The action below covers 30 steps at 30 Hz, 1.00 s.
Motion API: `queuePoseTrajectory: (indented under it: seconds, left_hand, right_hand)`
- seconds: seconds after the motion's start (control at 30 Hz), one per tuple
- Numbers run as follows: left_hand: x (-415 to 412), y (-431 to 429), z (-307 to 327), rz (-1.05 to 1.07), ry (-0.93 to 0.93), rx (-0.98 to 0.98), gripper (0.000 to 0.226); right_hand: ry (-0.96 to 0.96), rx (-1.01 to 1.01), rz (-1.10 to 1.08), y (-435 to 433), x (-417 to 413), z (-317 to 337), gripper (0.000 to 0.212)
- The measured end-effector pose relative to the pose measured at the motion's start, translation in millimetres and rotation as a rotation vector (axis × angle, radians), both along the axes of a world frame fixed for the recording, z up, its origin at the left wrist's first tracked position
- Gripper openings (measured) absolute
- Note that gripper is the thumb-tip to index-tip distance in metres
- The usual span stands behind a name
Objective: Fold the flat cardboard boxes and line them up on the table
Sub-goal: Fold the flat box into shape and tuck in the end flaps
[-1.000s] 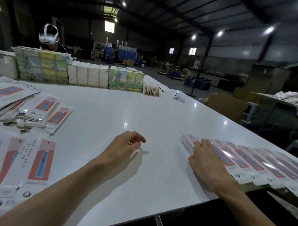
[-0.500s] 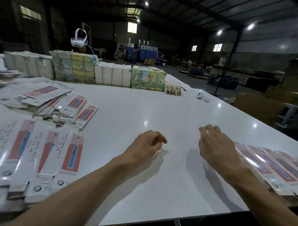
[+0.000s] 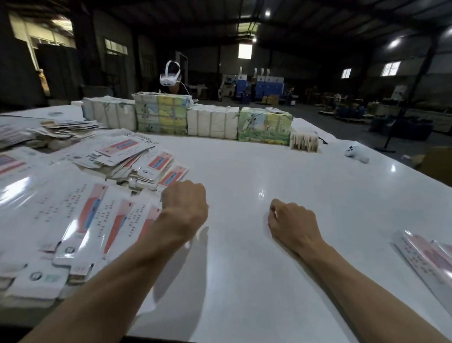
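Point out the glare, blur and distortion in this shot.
Head view: lamp glare whitens the flat boxes at left and the lined-up boxes at right; the nearest flat boxes smear with blur; the table's edges bow from the wide lens; the hall behind is dim.

No legible text in your view. The flat cartons (image 3: pixel 93 217) at your left carry rows of small print beside a red-and-blue panel, all too blurred to read. The round mark (image 3: pixel 35 275) on a near end flap cannot be made out. The folded boxes (image 3: pixel 423 257) at your right show dotted print, likewise unreadable. The illustrated bundles (image 3: pixel 264 129) at the far side of the bench (image 3: pixel 245 172) show pictures only.
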State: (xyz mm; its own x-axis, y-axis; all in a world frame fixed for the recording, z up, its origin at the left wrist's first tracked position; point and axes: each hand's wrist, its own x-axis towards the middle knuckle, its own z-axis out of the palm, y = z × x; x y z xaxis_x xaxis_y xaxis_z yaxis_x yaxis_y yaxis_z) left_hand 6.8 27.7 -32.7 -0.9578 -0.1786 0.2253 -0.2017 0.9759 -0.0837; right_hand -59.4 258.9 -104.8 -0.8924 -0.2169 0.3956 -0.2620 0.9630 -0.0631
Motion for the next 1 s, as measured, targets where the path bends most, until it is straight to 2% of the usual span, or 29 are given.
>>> queuePoseTrajectory:
  seconds: [0.13, 0.33, 0.47, 0.57, 0.67, 0.77, 0.9, 1.0]
  left_hand:
    - [20.2, -30.0, 15.0, 0.195, -0.187, -0.143, 0.069]
    - [30.1, -55.5, 14.9, 0.255, -0.371, -0.199, 0.082]
    - [24.1, -78.8, 12.9, 0.258, -0.383, -0.099, 0.091]
    - [21.8, -94.7, 18.4, 0.234, -0.384, 0.039, 0.086]
    - [14.0, -106.5, 27.4, 0.127, -0.343, 0.237, 0.052]
    - [12.9, -106.1, 38.8, 0.012, -0.258, 0.592, 0.023]
    - [13.1, -74.0, 46.4, -0.219, -0.252, 0.924, 0.017]
    - [-1.0, -35.7, 36.0, -0.364, -0.235, 1.062, 0.018]
  right_hand:
    - [-0.006, -0.035, 0.034, 3.4, -6.3, -4.7, 0.02]
    - [-0.02, -0.098, 0.062, 9.9, -13.7, -9.3, 0.021]
    - [-0.032, -0.135, 0.087, 13.6, -12.0, -10.3, 0.02]
    - [-0.043, -0.17, 0.096, 15.2, -10.3, -10.3, 0.02]
    - [-0.052, -0.201, 0.098, 14.9, -9.4, -9.2, 0.018]
    - [-0.051, -0.217, 0.101, 14.8, -10.4, -10.0, 0.018]
    - [-0.076, -0.251, 0.091, 14.7, -12.8, -9.7, 0.017]
    - [-0.139, -0.425, 0.125, 16.1, -14.7, -6.0, 0.019]
